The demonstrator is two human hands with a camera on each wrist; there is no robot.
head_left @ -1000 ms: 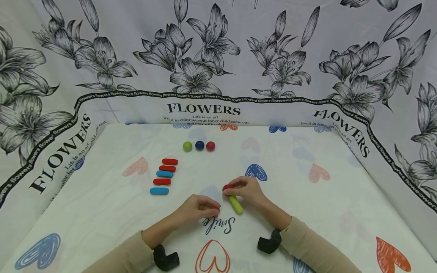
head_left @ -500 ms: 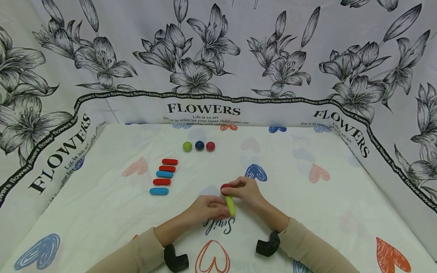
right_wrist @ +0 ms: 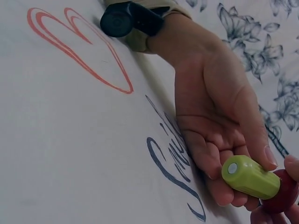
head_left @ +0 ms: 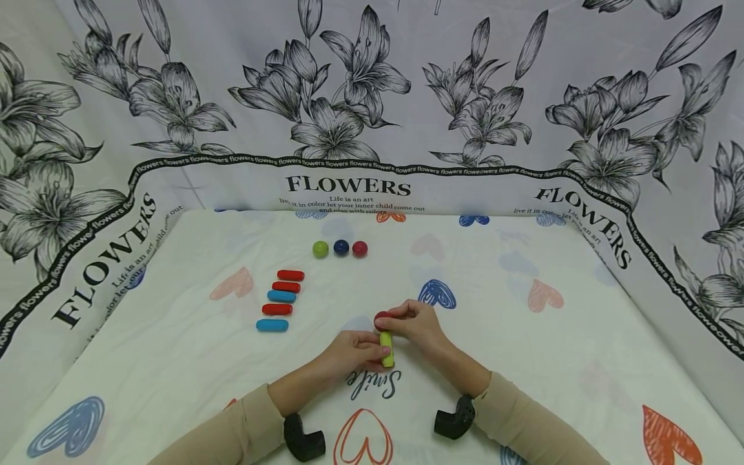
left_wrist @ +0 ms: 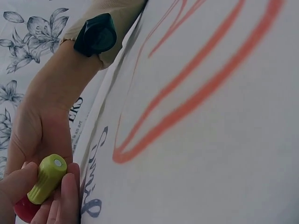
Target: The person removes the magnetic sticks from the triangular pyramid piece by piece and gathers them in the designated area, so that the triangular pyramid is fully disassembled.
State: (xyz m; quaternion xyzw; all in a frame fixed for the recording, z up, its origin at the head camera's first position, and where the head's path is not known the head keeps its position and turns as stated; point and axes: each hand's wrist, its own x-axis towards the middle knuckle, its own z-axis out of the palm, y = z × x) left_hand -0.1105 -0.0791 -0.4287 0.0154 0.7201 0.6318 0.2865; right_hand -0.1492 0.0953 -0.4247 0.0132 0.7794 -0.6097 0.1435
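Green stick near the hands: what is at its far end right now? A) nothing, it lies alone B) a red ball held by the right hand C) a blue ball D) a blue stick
B: the green stick, gripped by the left hand, meets the red ball that the right hand holds.

Heart-print table point(head_left: 523, 361) carries five capsules point(head_left: 280, 301) and three balls point(head_left: 340, 248).
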